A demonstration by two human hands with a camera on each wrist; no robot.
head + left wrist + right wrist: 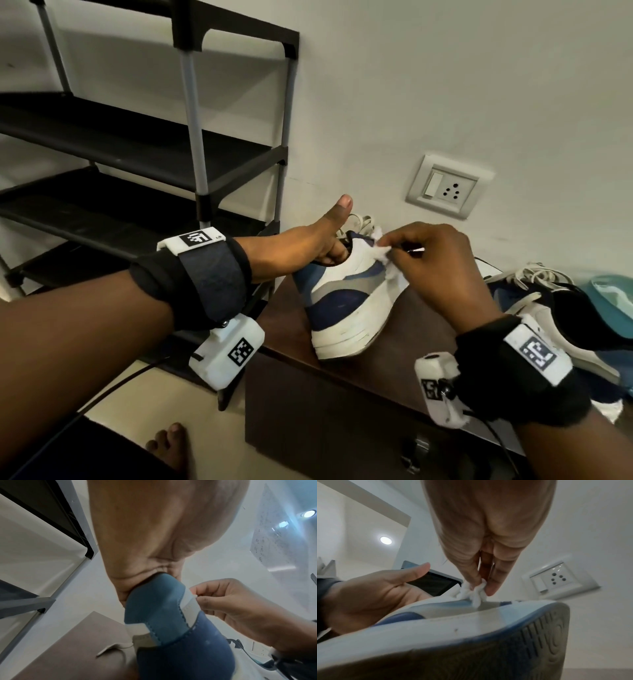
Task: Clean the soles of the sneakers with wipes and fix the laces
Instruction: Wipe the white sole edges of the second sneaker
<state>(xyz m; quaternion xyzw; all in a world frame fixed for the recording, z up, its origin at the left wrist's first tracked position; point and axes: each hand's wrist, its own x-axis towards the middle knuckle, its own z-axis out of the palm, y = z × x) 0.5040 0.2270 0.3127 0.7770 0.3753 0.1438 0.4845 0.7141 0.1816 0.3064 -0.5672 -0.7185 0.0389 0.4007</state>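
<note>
Left hand (301,243) nearest, fingers tucked inside the collar of a white and navy sneaker (346,301), thumb sticking up, holding it tipped heel-down on a dark brown cabinet top (291,329). Right hand (442,270) pinches a crumpled white wipe (473,593) between thumb and fingertips, pressed against the sneaker's upper side. Grooved sole (539,635) faces the right wrist camera. Second sneaker (548,315) lies to the right on the cabinet. Black shoe rack (137,147) to the left, wall socket (448,186) behind
</note>
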